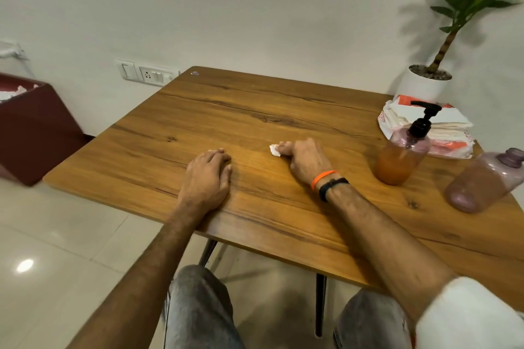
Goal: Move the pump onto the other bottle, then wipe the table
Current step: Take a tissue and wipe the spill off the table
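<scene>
A black pump (424, 116) sits screwed on a clear bottle (399, 160) holding orange liquid, at the right of the wooden table (255, 110). Closer to the right edge stands a second bottle (482, 181), pinkish and open-necked, with no pump. My right hand (304, 160) lies on the table's middle with its fingers curled round a small white tissue (274, 150), pressing it on the wood. My left hand (208, 176) rests flat on the table near the front edge, fingers relaxed, holding nothing.
A plastic pack of white and orange wipes (442, 127) lies behind the bottles. A potted plant (428, 79) stands at the far right corner. A dark red bin (31, 127) with crumpled paper is on the floor at left. Wall sockets (147, 74) sit behind the table.
</scene>
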The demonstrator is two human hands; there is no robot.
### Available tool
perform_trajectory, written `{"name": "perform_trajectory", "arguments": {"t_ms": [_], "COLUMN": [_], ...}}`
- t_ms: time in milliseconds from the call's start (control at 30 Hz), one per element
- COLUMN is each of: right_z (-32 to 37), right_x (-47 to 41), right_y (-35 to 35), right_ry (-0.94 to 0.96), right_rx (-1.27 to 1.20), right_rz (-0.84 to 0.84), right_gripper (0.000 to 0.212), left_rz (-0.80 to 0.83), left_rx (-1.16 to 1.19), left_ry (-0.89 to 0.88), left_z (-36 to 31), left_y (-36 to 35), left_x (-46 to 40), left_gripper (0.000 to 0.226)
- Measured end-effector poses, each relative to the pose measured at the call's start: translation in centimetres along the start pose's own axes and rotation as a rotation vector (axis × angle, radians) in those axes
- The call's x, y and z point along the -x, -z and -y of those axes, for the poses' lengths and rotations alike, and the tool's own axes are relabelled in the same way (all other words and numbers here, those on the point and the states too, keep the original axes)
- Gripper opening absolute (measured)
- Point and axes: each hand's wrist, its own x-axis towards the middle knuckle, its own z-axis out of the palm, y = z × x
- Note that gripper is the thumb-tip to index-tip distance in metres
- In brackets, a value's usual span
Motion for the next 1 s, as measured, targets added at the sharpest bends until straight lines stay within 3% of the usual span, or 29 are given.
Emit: {"name": "perform_trajectory", "arguments": {"t_ms": [200, 433, 833, 1000], "right_z": [2.0, 6.2, 4.3, 6.4], "right_x": [-0.2, 7.0, -3.8, 2.1], "right_y": [0.2, -1.4, -0.2, -0.8], "right_ry": [-0.032, 0.282, 0.113, 0.298], "right_rx": [0.014, -0.010, 0.033, -0.027], "right_rz": [0.013, 0.077, 0.071, 0.064], "right_gripper": [0.053, 0.063, 0.057, 0.062], "left_rz": [-0.010, -0.042, -0.019, -0.024], "left_rx": [-0.006, -0.046, -0.015, -0.025], "left_ry": [-0.003, 0.021, 0.017, 0.018], "left_z": [-0.1, -0.4, -0.6, -0.7], "left_y": [0.0, -0.3, 0.3, 0.2], "left_x": [0.2, 0.0, 0.3, 0.4], "left_gripper": [0.037, 0.036, 0.038, 0.036]}}
